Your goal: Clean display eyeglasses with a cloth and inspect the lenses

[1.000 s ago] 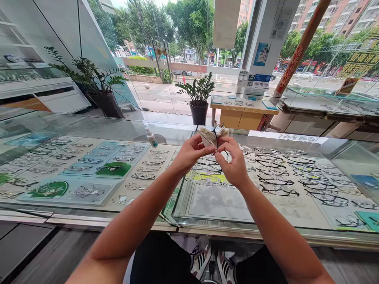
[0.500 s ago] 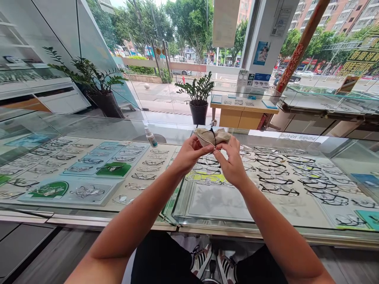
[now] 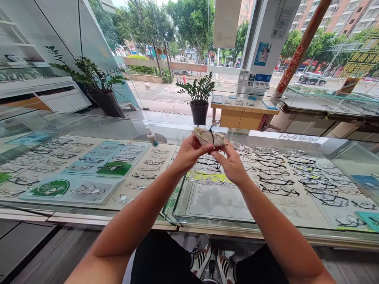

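Both hands meet above the glass counter, holding a beige cloth (image 3: 217, 137) with a stitched edge. A thin black strip like part of an eyeglass frame (image 3: 212, 136) runs across the cloth; most of whatever it belongs to is covered. My left hand (image 3: 191, 152) grips the left side, its thumb along the lower edge. On the right side, my right hand (image 3: 231, 159) pinches the cloth between thumb and fingers, close to the left thumb. Under the glass below the hands lie rows of eyeglasses (image 3: 207, 178).
A white spray bottle (image 3: 152, 136) stands on the counter left of the hands. The glass display counter (image 3: 219, 203) stretches to both sides, with many eyeglasses inside. Beyond it are potted plants (image 3: 198, 110) and a wooden display table (image 3: 242, 114) by the window.
The cloth's right part has gone from bunched up to flatter and lower. My right hand has shifted slightly down and left; the left hand has stayed nearly in place.
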`<state>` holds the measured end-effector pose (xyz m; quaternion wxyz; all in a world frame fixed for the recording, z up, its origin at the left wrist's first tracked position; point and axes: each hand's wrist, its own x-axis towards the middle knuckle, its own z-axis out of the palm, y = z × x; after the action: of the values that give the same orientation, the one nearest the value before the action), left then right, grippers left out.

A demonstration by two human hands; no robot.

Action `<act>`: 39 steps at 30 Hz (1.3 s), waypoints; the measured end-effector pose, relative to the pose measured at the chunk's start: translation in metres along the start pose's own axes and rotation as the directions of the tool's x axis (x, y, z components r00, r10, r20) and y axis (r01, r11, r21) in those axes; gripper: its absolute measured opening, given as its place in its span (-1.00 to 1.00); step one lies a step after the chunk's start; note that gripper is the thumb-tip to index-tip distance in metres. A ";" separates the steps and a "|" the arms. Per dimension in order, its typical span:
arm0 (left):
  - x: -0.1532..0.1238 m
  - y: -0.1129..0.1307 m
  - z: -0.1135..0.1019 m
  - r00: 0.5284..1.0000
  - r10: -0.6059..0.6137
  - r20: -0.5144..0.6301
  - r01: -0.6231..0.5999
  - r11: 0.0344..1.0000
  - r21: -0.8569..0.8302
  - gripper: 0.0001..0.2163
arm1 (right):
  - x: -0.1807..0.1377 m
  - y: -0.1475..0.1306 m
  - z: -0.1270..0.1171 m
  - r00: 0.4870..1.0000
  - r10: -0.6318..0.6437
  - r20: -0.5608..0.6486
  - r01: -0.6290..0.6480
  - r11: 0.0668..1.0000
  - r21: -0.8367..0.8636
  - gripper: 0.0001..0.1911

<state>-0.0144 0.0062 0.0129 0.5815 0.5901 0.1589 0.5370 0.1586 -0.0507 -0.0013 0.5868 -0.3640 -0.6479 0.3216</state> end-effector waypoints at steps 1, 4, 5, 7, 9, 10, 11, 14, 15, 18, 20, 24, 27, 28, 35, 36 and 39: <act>0.000 0.000 0.000 1.000 0.011 0.000 -0.011 1.000 0.010 -0.59 | 0.000 0.001 0.000 0.999 0.034 0.015 -0.034 0.999 0.035 -0.73; 0.000 0.002 0.003 0.999 0.034 -0.016 -0.034 0.999 0.040 -0.59 | -0.001 0.003 -0.001 0.992 0.111 0.061 -0.116 0.989 0.090 -0.73; -0.001 0.003 0.004 0.999 0.039 -0.022 -0.038 0.998 0.051 -0.59 | -0.001 0.003 -0.001 0.990 0.122 0.074 -0.129 0.987 0.094 -0.72; 0.000 0.003 0.006 0.998 0.052 -0.032 -0.050 0.996 0.072 -0.57 | -0.001 0.003 -0.001 0.987 0.132 0.094 -0.142 0.985 0.101 -0.71; 0.000 0.002 0.006 0.997 0.071 -0.038 -0.067 0.993 0.092 -0.55 | -0.001 0.004 -0.001 0.985 0.141 0.101 -0.152 0.982 0.109 -0.72; 0.000 0.001 0.006 0.996 0.080 -0.040 -0.075 0.992 0.104 -0.55 | -0.001 0.003 0.000 0.984 0.146 0.101 -0.157 0.981 0.112 -0.73; 0.001 0.001 0.005 0.995 0.088 -0.043 -0.082 0.990 0.117 -0.55 | -0.001 0.003 0.000 0.984 0.150 0.100 -0.161 0.980 0.114 -0.74; 0.003 -0.001 0.000 0.994 0.101 -0.049 -0.093 0.984 0.155 -0.54 | -0.001 0.001 0.001 0.984 0.154 0.089 -0.165 0.978 0.126 -0.73; 0.004 0.000 -0.003 0.994 0.098 -0.043 -0.090 0.983 0.162 -0.53 | 0.000 -0.001 0.000 0.985 0.153 0.084 -0.163 0.979 0.127 -0.72; 0.008 0.003 -0.011 0.998 0.060 0.021 -0.062 0.985 0.163 -0.51 | 0.002 -0.005 -0.004 0.985 0.150 0.083 -0.160 0.979 0.126 -0.75; 0.010 0.007 -0.015 0.997 0.037 0.063 -0.047 0.984 0.173 -0.52 | 0.004 -0.006 -0.008 0.984 0.154 0.088 -0.164 0.979 0.122 -0.78; 0.013 0.015 -0.021 0.995 0.057 0.079 -0.073 0.970 0.231 -0.55 | 0.006 -0.006 -0.012 0.985 0.144 0.093 -0.152 0.984 0.088 -0.82; 0.013 0.020 -0.023 0.992 0.067 0.110 -0.093 0.963 0.253 -0.54 | 0.006 -0.006 -0.013 0.986 0.129 0.105 -0.137 0.988 0.074 -0.83; 0.013 0.022 -0.024 0.990 0.069 0.121 -0.099 0.960 0.263 -0.54 | 0.006 -0.006 -0.013 0.985 0.129 0.110 -0.138 0.988 0.073 -0.83; 0.013 0.027 -0.032 0.988 0.052 0.146 -0.096 0.946 0.310 -0.55 | 0.005 -0.012 -0.014 0.985 0.125 0.119 -0.137 0.986 0.100 -0.83; 0.013 0.028 -0.032 0.989 0.050 0.143 -0.092 0.948 0.306 -0.56 | 0.005 -0.013 -0.015 0.987 0.119 0.111 -0.129 0.988 0.087 -0.82; 0.013 0.029 -0.029 0.992 0.050 0.116 -0.082 0.952 0.294 -0.57 | 0.006 -0.017 -0.015 0.993 0.086 0.078 -0.087 0.996 0.014 -0.81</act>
<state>-0.0457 0.0233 0.0361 0.4752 0.7039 0.1869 0.4937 0.1714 -0.0551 0.0176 0.5498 -0.3736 -0.6510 0.3664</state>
